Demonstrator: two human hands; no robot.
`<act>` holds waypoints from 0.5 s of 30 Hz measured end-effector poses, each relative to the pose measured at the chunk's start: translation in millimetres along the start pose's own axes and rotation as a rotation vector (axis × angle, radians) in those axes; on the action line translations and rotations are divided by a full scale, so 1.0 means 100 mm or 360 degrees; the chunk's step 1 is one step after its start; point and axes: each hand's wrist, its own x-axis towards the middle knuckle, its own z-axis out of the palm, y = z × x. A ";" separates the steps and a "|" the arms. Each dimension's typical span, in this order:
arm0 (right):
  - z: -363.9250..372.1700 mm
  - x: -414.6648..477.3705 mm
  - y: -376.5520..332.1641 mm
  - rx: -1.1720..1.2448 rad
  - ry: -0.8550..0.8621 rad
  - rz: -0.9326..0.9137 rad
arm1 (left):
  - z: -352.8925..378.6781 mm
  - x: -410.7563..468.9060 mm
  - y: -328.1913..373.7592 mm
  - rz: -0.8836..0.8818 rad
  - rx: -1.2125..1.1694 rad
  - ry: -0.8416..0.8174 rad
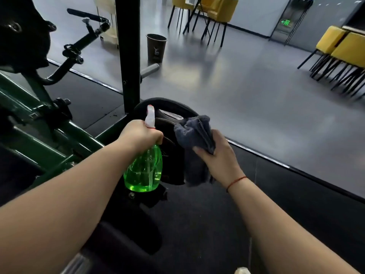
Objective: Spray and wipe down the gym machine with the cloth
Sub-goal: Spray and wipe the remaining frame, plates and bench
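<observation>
The machine's black pad (pixel 171 161) lies between the two hands and just beyond them, with its long axis running away from the person. On its left side the left hand (pixel 141 135) grips the neck of the green spray bottle (pixel 145 173), nozzle aimed forward. On its right side the right hand (pixel 217 153) holds the bunched grey cloth (pixel 194 131) just beside the pad; contact cannot be confirmed. Both hands are about equally near. Count: one pad, one bottle, one cloth. The green frame (pixel 39 143) stands to the left.
</observation>
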 end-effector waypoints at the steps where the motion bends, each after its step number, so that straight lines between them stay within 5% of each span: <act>1: 0.03 0.09 -0.06 -0.0090 -0.0065 -0.0089 | 0.00 0.01 -0.01 0.0015 0.0010 0.0025; 7: 0.15 0.33 -0.06 -0.0489 -0.0516 0.0082 | -0.07 0.04 -0.06 0.0003 0.0030 0.0101; 15: 0.36 0.50 -0.40 -0.0964 -0.0179 -0.0318 | -0.10 0.08 -0.09 0.0048 0.0087 0.0169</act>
